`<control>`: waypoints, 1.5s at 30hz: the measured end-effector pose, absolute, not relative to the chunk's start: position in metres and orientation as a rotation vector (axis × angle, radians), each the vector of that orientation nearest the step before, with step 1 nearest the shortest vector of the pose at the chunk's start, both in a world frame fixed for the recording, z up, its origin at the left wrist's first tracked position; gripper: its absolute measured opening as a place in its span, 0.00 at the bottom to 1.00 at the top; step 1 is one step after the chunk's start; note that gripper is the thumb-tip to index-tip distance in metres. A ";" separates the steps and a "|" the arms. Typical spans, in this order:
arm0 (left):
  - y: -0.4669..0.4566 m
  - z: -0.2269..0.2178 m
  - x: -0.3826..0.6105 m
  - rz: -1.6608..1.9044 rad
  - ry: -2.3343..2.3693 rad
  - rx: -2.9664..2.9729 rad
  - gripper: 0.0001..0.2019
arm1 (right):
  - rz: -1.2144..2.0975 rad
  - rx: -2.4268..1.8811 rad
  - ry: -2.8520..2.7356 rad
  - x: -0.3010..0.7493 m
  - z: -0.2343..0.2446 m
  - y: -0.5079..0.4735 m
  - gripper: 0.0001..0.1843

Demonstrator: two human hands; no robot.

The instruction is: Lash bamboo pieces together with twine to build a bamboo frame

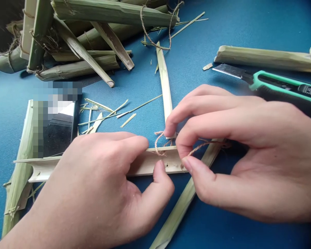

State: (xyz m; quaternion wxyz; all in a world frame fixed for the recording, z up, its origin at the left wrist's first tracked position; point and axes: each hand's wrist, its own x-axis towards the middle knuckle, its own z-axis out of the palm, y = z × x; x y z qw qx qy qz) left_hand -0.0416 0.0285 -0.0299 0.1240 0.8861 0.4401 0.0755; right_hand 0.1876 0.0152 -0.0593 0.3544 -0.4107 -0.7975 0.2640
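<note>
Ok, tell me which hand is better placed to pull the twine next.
Probably the right hand: its fingers appear to pinch the twine. The left hand lies over the split bamboo piece, its thumb and index finger spread apart.

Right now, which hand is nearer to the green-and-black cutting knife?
Right. The right hand is just below the knife in the picture; the left hand is farther off to the left, over the split stalk.

My one camera looks from my head, forward and down onto the worktop [248, 27]. It is close enough that my fingers [209, 133] loom large mid-view.
</note>
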 end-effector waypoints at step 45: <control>0.027 -0.029 -0.039 0.222 1.336 2.529 0.21 | 0.681 -1.028 -2.073 0.189 -0.061 0.014 0.09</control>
